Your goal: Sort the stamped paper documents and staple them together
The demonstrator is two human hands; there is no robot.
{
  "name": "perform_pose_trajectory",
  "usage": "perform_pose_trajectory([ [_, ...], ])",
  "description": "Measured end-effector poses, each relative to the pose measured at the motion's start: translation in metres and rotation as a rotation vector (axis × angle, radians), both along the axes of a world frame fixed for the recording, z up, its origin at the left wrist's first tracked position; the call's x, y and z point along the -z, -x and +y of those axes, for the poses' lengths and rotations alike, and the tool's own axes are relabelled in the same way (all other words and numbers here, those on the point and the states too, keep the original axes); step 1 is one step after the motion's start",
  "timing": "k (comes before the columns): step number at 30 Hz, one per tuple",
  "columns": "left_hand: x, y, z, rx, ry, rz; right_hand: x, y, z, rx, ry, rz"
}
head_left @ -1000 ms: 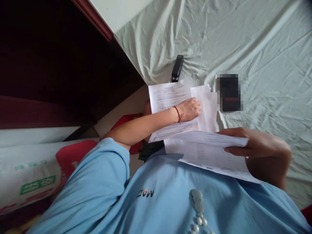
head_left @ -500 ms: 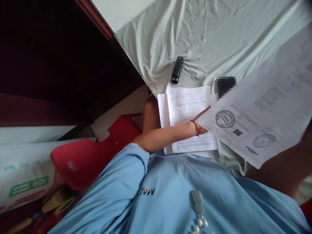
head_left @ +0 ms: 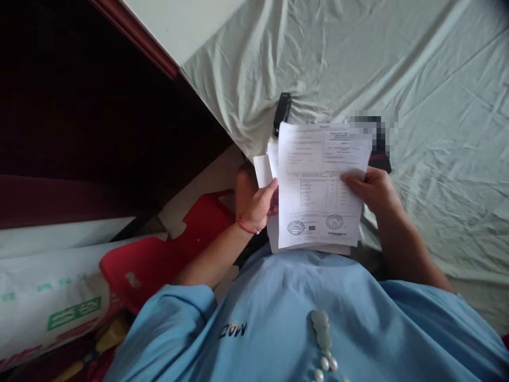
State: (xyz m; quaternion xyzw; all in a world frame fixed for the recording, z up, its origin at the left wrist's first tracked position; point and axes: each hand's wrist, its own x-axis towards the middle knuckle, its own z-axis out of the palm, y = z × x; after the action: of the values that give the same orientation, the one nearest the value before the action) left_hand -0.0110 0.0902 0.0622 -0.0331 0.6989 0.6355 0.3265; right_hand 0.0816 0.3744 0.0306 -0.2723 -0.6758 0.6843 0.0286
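Observation:
A printed sheet (head_left: 314,154) with two round stamps near its lower edge is raised over a stack of white papers (head_left: 262,168). My right hand (head_left: 376,191) pinches its right side, thumb on the printed face and fingers behind. At the sheet's left edge is my left hand (head_left: 257,208), wearing a red string bracelet. Its thumb points up beside the edge, apart from the other fingers, which are partly hidden behind the sheet. A black stapler (head_left: 282,112) lies just beyond the papers, its near end close to the sheet's top left corner.
A dark, partly blurred object (head_left: 380,161) lies beyond my right hand on the wrinkled pale green cloth (head_left: 445,106). To the left are a red plastic stool (head_left: 159,260) and a white printed sack (head_left: 51,297). The cloth-covered surface ends at a diagonal left edge.
The printed sheet has swung from the far right to above the paper stack, now facing me upright. My left hand has drawn back left to its edge; my right hand has come into view.

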Motion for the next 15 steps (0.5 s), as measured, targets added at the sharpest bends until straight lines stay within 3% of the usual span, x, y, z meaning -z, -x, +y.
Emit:
perform_pose_trajectory([
  [3, 0.011, -0.003, -0.015, -0.018, -0.037, -0.080, 0.008, 0.000, -0.002, -0.090, -0.090, -0.036],
  [8, 0.031, -0.011, -0.021, -0.051, 0.016, 0.046, 0.005, 0.002, 0.000, -0.118, -0.260, -0.016],
  [15, 0.044, -0.013, -0.028, -0.109, 0.098, 0.274, 0.000, 0.000, 0.010, -0.119, -0.691, -0.081],
])
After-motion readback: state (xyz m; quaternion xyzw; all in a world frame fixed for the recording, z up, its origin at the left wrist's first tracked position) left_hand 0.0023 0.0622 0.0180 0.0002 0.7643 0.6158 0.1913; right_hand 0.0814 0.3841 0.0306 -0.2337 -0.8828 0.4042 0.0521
